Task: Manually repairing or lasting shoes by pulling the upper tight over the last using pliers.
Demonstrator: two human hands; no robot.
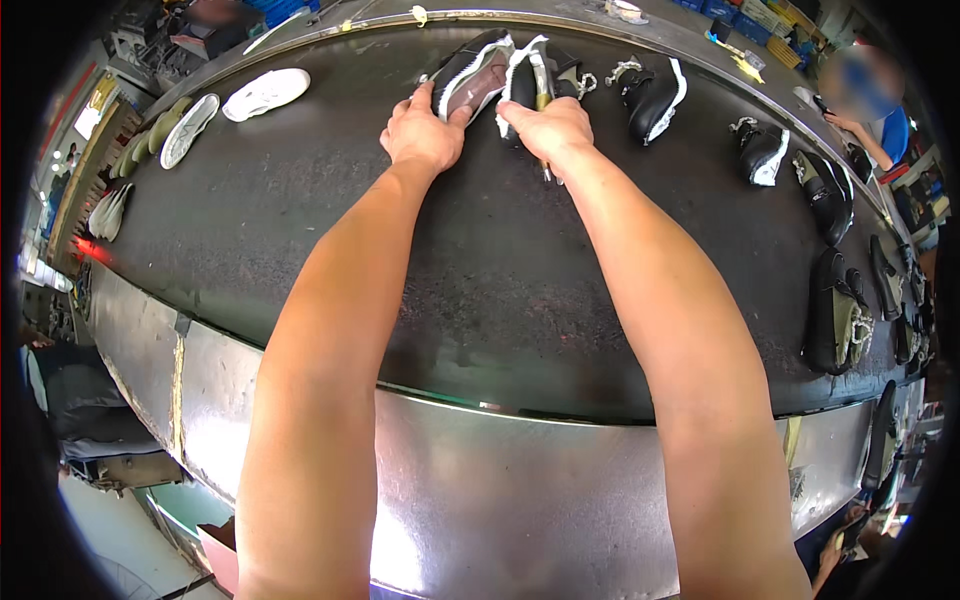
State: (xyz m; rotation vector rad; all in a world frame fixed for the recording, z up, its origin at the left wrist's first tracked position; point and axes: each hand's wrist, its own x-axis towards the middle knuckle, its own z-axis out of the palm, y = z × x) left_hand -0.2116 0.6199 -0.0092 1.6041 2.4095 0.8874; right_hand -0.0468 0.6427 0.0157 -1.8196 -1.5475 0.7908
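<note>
At the far middle of the dark belt, my left hand (pixel 425 132) grips the near end of a black shoe upper (pixel 472 82) with a white edge and a brownish-pink inside. Just to its right, my right hand (pixel 552 127) is closed around a thin rod-like tool (pixel 543 100) with a brass-coloured band; the tool's kind is not clear. The thumb of that hand presses on a second black shoe upper with a white edge (pixel 517 90). The two uppers nearly touch at their far ends. Behind my right hand lies a black shoe part with a pale knotted cord (pixel 570 80).
More black shoe uppers (pixel 655 100) with cords lie along the belt's right side. White shoes (pixel 267 95) and olive ones (pixel 168 125) are at the left. A metal ledge (pixel 520 490) runs along the near side. Another person (pixel 870 110) is at the far right.
</note>
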